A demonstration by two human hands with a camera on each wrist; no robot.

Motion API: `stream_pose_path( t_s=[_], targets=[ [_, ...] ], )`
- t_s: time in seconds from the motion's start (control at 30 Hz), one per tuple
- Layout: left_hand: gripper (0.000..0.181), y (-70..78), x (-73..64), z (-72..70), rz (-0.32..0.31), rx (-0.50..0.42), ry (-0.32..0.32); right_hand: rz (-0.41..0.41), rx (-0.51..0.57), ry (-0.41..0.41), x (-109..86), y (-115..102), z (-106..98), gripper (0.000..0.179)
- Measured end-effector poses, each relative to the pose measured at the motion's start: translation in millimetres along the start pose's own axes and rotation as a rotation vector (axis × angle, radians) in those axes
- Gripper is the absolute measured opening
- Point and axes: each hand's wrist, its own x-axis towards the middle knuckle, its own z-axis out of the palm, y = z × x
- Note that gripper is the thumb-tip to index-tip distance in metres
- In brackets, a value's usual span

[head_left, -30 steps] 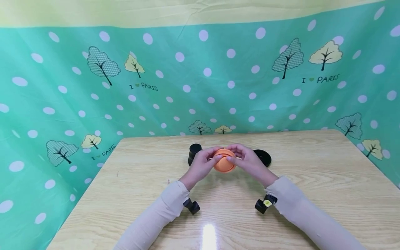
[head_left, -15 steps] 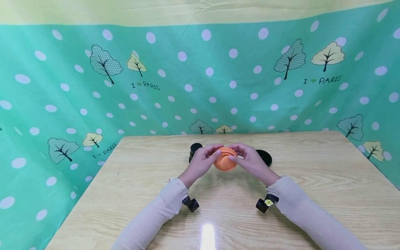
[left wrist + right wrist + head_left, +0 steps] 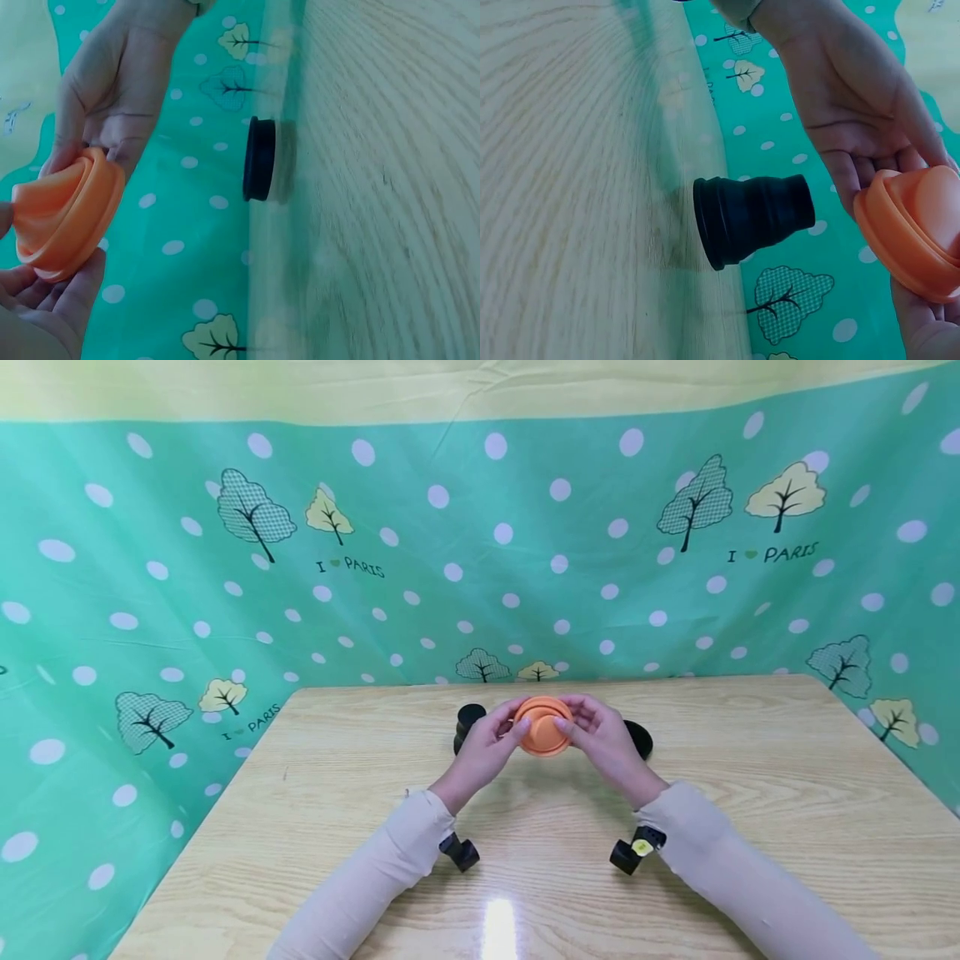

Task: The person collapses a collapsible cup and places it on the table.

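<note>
Both hands hold an orange, ringed, soft-looking collapsible cup (image 3: 543, 728) above the table, in the middle of the head view. My left hand (image 3: 482, 750) grips its left side and my right hand (image 3: 606, 747) its right side. Both thumbs lie on the near face, while the other fingers reach round behind the rim. In the left wrist view the orange cup (image 3: 71, 214) looks squat, with slanted, uneven folds. The right wrist view shows a bulge standing out of the cup's ring (image 3: 911, 232).
Behind my left hand stands a black stepped cup (image 3: 470, 718), its narrow end up in the right wrist view. A low black disc-like piece (image 3: 641, 740) lies behind my right hand, partly hidden by it. A dotted green cloth (image 3: 420, 552) hangs behind the wooden table (image 3: 337, 827).
The orange cup has risen slightly in the head view and its face has turned, showing more of the upper ring. Both thumbs have shifted over its face. The black pieces have stayed put.
</note>
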Motion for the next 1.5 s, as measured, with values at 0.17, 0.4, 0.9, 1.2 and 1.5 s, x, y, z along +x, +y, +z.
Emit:
stream_pose_path(
  t_s=[0.17, 0.4, 0.9, 1.2, 1.5],
  targets=[
    [0.042, -1.5, 0.6, 1.7, 0.030, 0.014, 0.063, 0.013, 0.019, 0.011, 1.1, 0.7, 3.5, 0.039],
    [0.037, -3.5, 0.7, 3.1, 0.032, 0.023, 0.125, 0.022, 0.042, 0.017, 0.7, 0.6, 6.9, 0.038],
    [0.032, -5.1, 0.7, 2.9, 0.011, 0.046, 0.184, -0.019, 0.032, 0.009, 0.7, 5.3, 9.7, 0.034],
    [0.031, -8.4, 2.7, 3.2, 0.012, 0.005, 0.163, 0.007, 0.011, 0.017, 0.6, 7.4, 9.6, 0.035],
    [0.032, -24.9, 7.5, 1.1, 0.012, -0.036, 0.123, -0.021, -0.053, 0.024, 0.8, 8.9, 6.6, 0.036]
  ],
)
